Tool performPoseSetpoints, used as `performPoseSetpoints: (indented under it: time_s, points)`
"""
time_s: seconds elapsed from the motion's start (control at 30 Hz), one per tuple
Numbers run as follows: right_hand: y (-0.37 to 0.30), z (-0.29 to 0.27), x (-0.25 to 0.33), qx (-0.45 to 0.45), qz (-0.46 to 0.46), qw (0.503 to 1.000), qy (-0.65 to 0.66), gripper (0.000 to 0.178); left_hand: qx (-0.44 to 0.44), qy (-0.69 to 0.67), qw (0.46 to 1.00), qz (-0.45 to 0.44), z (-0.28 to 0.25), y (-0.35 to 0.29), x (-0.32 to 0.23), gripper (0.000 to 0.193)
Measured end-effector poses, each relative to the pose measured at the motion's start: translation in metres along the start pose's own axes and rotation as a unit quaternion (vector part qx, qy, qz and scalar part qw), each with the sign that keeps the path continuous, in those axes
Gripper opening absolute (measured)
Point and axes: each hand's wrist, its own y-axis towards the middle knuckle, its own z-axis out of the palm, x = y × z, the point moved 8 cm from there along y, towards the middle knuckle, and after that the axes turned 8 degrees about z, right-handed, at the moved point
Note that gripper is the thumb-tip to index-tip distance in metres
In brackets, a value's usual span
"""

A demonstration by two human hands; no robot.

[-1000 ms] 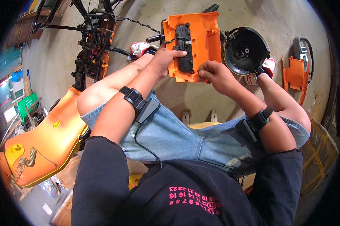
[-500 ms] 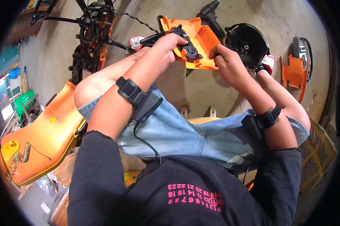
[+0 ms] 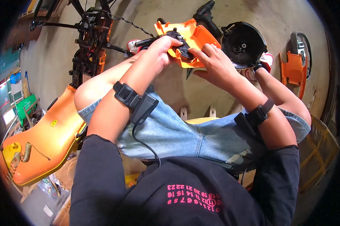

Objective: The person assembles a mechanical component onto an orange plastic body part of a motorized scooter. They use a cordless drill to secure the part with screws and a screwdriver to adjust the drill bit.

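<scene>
An orange plastic cover (image 3: 201, 34), its hollow side up, is between my hands above the floor. A long black part (image 3: 185, 50), perhaps a lamp or switch unit, lies against its inner left side. My left hand (image 3: 163, 48) grips the cover's left edge together with the black part, thumb on top. My right hand (image 3: 215, 63) reaches over the cover's lower right edge with fingers apart. One of its fingertips touches the black part's right end; the thumb stays clear below the rim. A twisted black cable (image 3: 134, 24) runs toward my left hand.
Beyond the cover lies a black cordless drill (image 3: 207, 19). Next to it is a black bowl (image 3: 244, 44) with small metal pieces. Orange and grey panels (image 3: 295, 69) lie at right. A dark vehicle frame (image 3: 90, 45) and an orange body shell (image 3: 45, 139) stand at left.
My right hand has let go of the cover's right edge and moved left, its fingers now spread over the cover toward the black part. The cover has shifted slightly left.
</scene>
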Motion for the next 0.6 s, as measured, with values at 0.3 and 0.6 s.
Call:
performPoseSetpoints:
  time_s: [0.3, 0.6]
  points:
    - [0.009, 0.002, -0.001, 0.004, -0.025, 0.999, 0.045, 0.052, 0.027, -0.025, 0.999, 0.027, 0.004, -0.015, -0.002, 0.027]
    - [0.016, -0.003, -0.002, 0.023, 0.007, 0.989, 0.148, 0.053, 0.106, -0.065, 0.990, 0.061, 0.007, -0.023, -0.007, 0.037]
